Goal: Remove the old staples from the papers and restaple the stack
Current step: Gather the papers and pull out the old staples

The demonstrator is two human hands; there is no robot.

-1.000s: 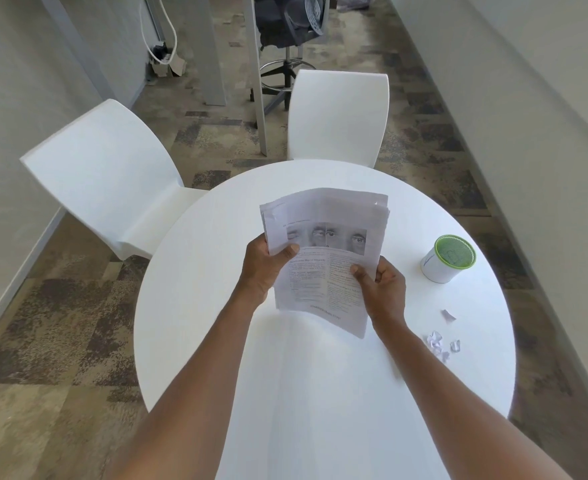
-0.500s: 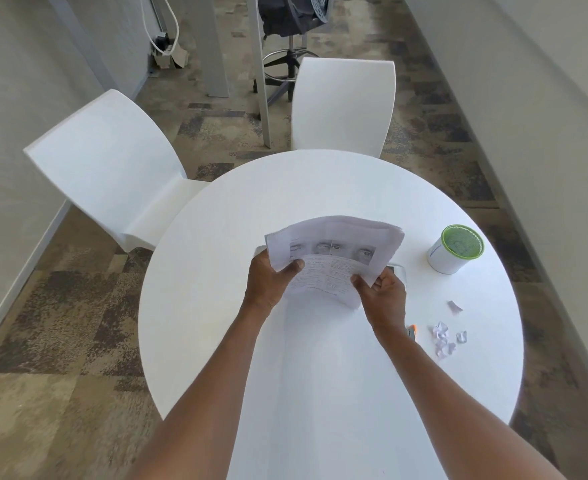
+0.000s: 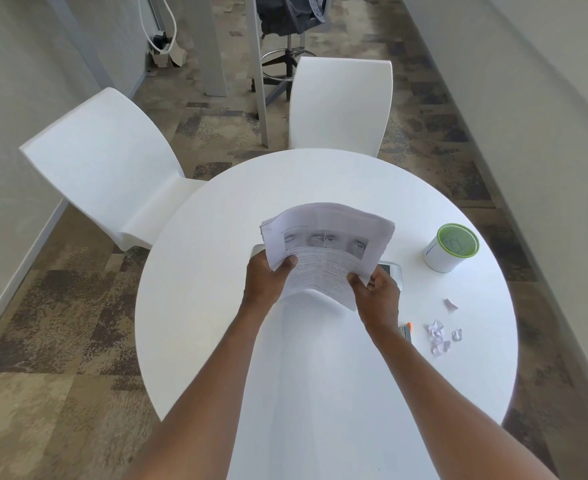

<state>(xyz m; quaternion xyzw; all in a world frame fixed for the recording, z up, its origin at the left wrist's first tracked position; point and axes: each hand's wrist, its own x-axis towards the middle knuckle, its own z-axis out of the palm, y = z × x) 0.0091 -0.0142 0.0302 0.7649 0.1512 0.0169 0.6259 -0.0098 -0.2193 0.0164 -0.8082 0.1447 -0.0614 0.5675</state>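
A stack of printed papers with a strip of photographed eyes near its top is held over the middle of the round white table. My left hand grips its lower left edge, thumb on the front page. My right hand pinches the lower right edge. The stack bows, its top leaning away from me. A small dark tool with an orange tip pokes out from behind my right forearm. A flat white object lies under the papers' right side, mostly hidden.
A white cup with a green rim stands at the table's right. Several torn paper scraps lie near the right edge. Two white chairs stand at the far left and far side. A wall runs along the right.
The stack has tipped from nearly upright to leaning away from me and come lower toward the table. Both hands kept their hold on its lower edges.
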